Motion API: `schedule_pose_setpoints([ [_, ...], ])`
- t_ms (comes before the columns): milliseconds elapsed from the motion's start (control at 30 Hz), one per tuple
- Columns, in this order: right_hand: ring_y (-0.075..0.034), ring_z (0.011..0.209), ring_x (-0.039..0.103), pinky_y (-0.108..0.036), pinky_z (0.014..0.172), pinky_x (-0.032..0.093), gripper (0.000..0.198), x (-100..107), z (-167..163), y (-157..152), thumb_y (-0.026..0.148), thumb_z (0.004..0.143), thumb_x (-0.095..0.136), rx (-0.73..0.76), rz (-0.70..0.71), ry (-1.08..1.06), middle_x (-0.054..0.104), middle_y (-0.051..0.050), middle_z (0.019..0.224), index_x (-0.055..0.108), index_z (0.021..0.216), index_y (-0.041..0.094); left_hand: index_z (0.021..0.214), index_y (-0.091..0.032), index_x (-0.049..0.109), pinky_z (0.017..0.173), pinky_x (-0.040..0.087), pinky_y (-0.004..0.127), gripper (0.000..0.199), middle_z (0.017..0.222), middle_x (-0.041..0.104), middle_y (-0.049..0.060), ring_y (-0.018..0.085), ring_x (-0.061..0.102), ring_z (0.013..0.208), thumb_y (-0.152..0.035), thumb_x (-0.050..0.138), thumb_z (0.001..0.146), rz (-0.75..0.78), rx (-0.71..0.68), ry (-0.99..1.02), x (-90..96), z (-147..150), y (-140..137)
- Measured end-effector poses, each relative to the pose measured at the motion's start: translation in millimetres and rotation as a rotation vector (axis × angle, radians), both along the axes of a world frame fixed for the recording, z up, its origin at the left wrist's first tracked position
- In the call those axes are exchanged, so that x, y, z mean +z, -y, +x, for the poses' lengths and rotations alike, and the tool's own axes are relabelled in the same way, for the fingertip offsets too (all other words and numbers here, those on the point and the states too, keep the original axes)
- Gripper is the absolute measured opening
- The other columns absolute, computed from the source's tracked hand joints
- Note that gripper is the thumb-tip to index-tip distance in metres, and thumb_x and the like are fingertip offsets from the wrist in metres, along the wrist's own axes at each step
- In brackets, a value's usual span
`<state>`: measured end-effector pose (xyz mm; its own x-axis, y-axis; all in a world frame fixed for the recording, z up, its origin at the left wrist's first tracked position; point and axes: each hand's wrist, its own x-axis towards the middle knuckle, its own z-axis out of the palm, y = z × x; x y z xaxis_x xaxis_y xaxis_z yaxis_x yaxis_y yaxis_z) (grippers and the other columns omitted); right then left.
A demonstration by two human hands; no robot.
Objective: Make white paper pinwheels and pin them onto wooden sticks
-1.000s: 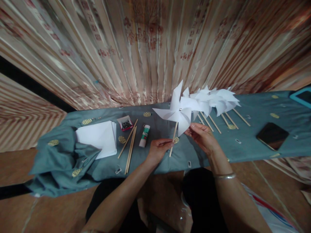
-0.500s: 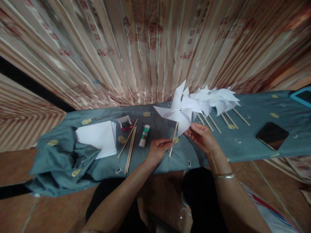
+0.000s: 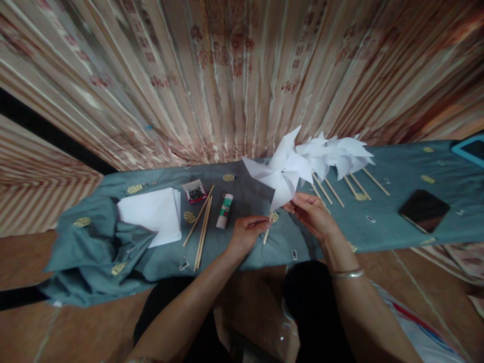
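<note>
Curtain (image 3: 234, 91) behind, left hand (image 3: 245, 234) pinches mid-frame pinwheel (image 3: 287, 174) by its stick (image 3: 266, 235), right hand (image 3: 314, 215), grip unclear, likely spin-testing, next needing clearance.

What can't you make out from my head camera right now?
In the head view:
Held pinwheel: top of stick hidden behind its blades.
Paper stack: near left corner covered by bunched cloth.
Blue-edged object: cut off by right edge.
Dark bits in small box: too small to identify.

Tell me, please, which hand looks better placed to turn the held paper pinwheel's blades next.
Probably the right hand: it is close beside the lower blade of the white paper pinwheel, contact unclear, while the left hand holds the wooden stick below.
</note>
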<state>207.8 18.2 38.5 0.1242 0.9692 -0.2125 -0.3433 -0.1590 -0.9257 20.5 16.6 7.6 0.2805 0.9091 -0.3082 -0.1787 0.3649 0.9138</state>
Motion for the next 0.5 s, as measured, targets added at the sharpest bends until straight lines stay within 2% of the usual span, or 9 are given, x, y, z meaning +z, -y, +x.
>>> schedule_pose_setpoints([
  [300, -0.012, 0.057, 0.064, -0.024, 0.061, 0.054, 0.038, -2.2, 2.2, -0.8, 0.054, 0.051, 0.093, 0.013, 0.001, 0.098, 0.073, -0.002, 0.063, 0.077, 0.063, 0.021, 0.077, -0.016, 0.081, 0.074, 0.053, 0.030, 0.029, 0.076, 0.078, 0.006, 0.020, 0.069, 0.073, -0.036, 0.087, 0.057, 0.002, -0.014, -0.013, 0.9, -1.5, -0.6],
  [500, -0.012, 0.059, 0.066, -0.023, 0.056, 0.053, 0.038, -0.7, 34.1, -0.8, 0.052, 0.051, 0.093, -0.214, 0.046, 0.172, 0.075, -0.003, 0.069, 0.077, 0.067, 0.022, 0.077, -0.017, 0.081, 0.075, 0.053, 0.030, 0.034, 0.079, 0.079, 0.006, 0.020, 0.069, 0.074, -0.039, 0.089, 0.053, -0.019, 0.009, 0.011, 3.0, -2.1, -2.4],
])
